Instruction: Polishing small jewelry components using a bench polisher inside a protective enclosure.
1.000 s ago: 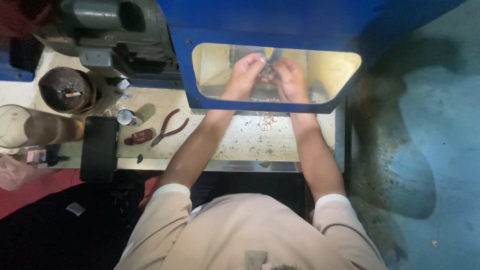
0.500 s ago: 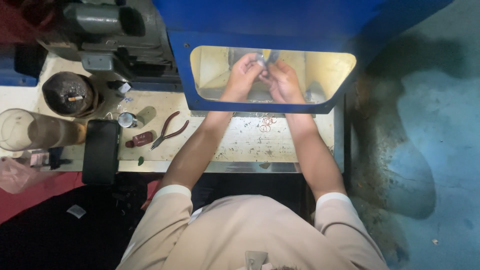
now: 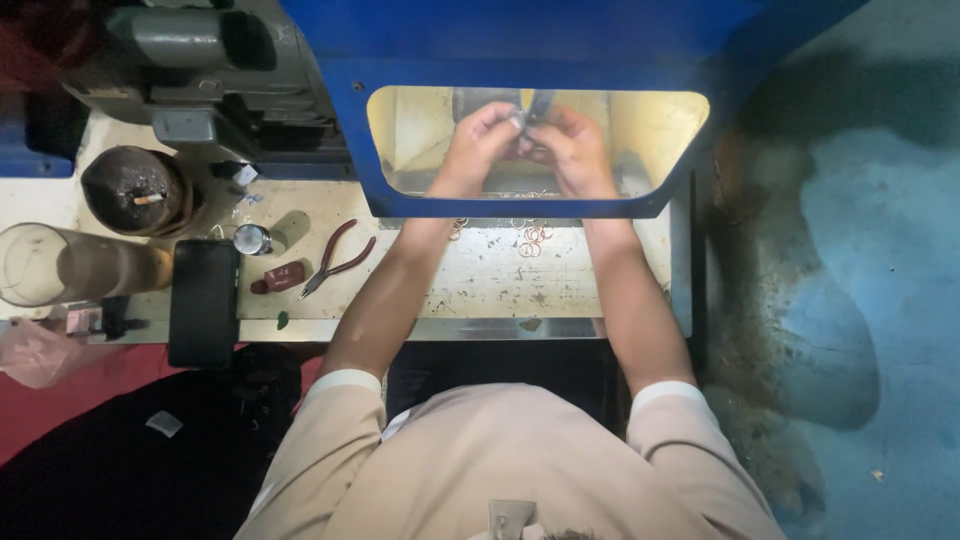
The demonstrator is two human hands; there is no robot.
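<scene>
Small metal piece [image 3: 520,120] pinched between both hands

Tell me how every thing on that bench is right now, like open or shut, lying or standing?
Left hand: inside the lit window, pinching a small metal piece.
Right hand: inside the window, touching the same piece.
Pliers: lying flat, handles spread.
Phone: lying flat, screen dark.
Glass: lying on its side.
Ashtray: upright, a cigarette in it.
Wire rings: loose on the bench.
</scene>
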